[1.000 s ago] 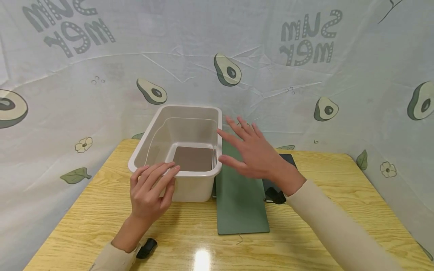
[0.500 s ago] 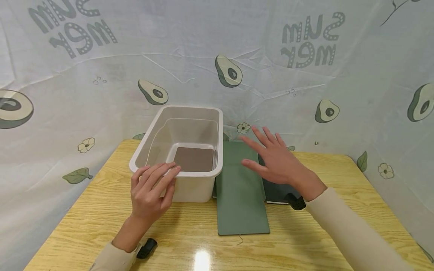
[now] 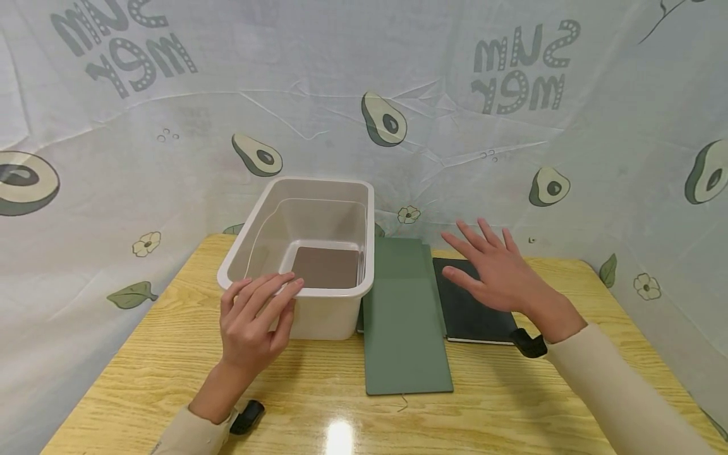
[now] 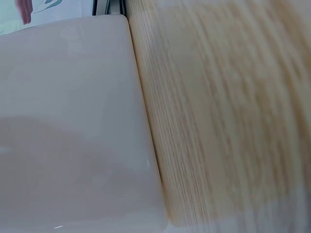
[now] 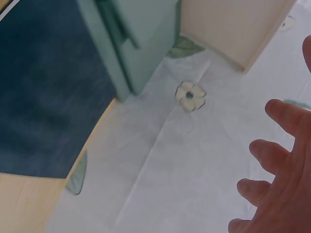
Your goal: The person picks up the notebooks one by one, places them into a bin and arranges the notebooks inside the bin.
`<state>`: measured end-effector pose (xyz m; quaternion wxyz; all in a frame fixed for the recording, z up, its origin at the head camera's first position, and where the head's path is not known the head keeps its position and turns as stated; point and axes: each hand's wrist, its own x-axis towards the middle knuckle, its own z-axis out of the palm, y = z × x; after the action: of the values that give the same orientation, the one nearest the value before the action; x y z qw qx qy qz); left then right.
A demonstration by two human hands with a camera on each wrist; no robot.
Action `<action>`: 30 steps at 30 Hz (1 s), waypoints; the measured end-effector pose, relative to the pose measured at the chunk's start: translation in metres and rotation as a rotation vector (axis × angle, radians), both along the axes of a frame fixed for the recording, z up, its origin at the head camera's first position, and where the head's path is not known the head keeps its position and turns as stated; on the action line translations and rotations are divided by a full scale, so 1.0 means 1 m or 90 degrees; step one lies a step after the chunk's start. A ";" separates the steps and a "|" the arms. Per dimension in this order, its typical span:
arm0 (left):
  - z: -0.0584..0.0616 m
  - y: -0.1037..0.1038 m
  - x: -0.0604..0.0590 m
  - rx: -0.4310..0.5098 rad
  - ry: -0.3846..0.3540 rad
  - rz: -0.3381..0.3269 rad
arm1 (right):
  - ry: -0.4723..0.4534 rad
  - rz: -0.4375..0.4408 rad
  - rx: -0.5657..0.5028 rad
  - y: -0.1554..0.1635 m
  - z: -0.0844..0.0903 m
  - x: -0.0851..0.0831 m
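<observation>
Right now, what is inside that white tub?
A flat brown book lies on the floor of the white tub. The near wall and the left hand hide the front strip.

- The tall beige plastic bin (image 3: pixel 307 253) walls off the table's left-centre, left hand (image 3: pixel 253 322) resting on its near rim.
- The flat green notebook (image 3: pixel 405 316) and flat black notebook (image 3: pixel 474 303) lie low; right hand (image 3: pixel 500 275) hovers above them.
- The bare wooden table (image 3: pixel 341 411) in front lies open.

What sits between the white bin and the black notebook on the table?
The green notebook lies flat between the white bin and the black notebook, its left edge close beside the bin. The head view shows this best.
</observation>
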<state>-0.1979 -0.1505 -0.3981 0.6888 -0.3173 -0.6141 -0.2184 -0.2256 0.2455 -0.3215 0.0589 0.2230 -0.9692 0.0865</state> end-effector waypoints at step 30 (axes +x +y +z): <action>-0.004 0.002 0.000 0.001 0.015 -0.001 | 0.005 -0.087 -0.002 0.071 -0.007 0.008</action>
<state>-0.1984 -0.1485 -0.4021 0.6960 -0.3197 -0.6057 -0.2155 -0.2173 0.3160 -0.3282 0.0684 0.1567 -0.9818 0.0827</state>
